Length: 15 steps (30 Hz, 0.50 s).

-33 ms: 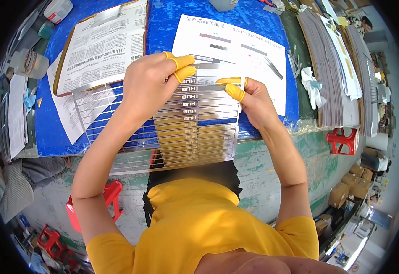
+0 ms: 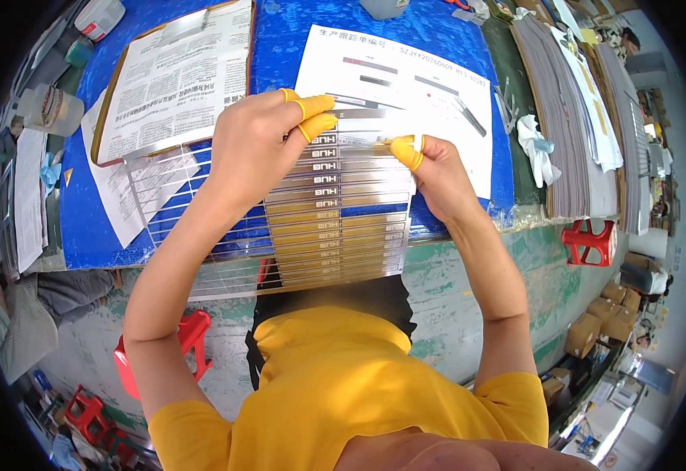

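A thin metal sheet [image 2: 304, 228] is tilted over the table's near edge. It has an open-slotted left part and rows of narrow gold and silver strips with pale lettering. My left hand [image 2: 253, 145], in yellow finger cots, is closed on its upper part, finger and thumb at a strip's left end. Near the sheet's upper right, my right hand [image 2: 446, 177] pinches thumb and forefinger, also in yellow cots, at the right end of a silver strip [image 2: 363, 146]. Whether that strip is still joined to the sheet I cannot tell.
A printed paper [image 2: 406, 86] lies on the blue table [image 2: 280, 47] beyond my hands. To the left is a newspaper-lined tray [image 2: 174, 78]; a jar [image 2: 51, 110] stands beside it. A grey stack of sheets [image 2: 555, 133] and crumpled tissue [image 2: 537, 149] are at right.
My right thumb and forefinger have come together, pinching at the strip's end where they were slightly apart. My left hand and the metal sheet look unmoved.
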Motion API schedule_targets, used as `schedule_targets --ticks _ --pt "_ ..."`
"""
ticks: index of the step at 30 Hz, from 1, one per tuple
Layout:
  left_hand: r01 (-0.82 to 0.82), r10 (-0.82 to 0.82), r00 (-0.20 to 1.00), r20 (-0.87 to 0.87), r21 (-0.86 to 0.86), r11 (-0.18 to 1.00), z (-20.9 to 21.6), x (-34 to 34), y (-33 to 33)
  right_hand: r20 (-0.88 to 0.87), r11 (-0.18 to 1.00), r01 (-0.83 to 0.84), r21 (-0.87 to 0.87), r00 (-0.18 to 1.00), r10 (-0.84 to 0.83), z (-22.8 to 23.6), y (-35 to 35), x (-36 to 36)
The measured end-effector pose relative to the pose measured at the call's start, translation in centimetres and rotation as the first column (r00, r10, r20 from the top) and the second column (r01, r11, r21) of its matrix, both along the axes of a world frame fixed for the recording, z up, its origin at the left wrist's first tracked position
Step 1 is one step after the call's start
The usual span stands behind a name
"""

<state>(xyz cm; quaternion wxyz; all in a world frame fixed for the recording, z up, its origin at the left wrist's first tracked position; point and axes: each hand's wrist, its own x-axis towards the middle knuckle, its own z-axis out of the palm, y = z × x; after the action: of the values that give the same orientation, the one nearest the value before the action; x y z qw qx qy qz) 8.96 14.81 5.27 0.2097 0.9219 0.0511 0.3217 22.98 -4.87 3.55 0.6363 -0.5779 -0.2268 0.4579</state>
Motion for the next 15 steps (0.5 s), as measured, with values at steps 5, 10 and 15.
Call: schedule_targets --ticks 5,10,15 --pt "0.008 -0.008 1.000 0.002 0.002 1.000 0.06 0.02 -0.01 0.060 0.999 0.033 -0.013 0.998 -0.033 -0.26 0.18 -0.07" --pt "0.006 -0.006 1.000 -0.007 -0.005 1.000 0.01 0.09 -0.10 0.000 1.000 0.015 -0.005 1.000 -0.015 -0.12 0.36 -0.06" --pt "-0.001 0.001 1.000 -0.014 -0.002 1.000 0.11 0.07 -0.06 -0.123 1.000 0.004 -0.012 0.992 -0.006 0.38 0.32 -0.21"
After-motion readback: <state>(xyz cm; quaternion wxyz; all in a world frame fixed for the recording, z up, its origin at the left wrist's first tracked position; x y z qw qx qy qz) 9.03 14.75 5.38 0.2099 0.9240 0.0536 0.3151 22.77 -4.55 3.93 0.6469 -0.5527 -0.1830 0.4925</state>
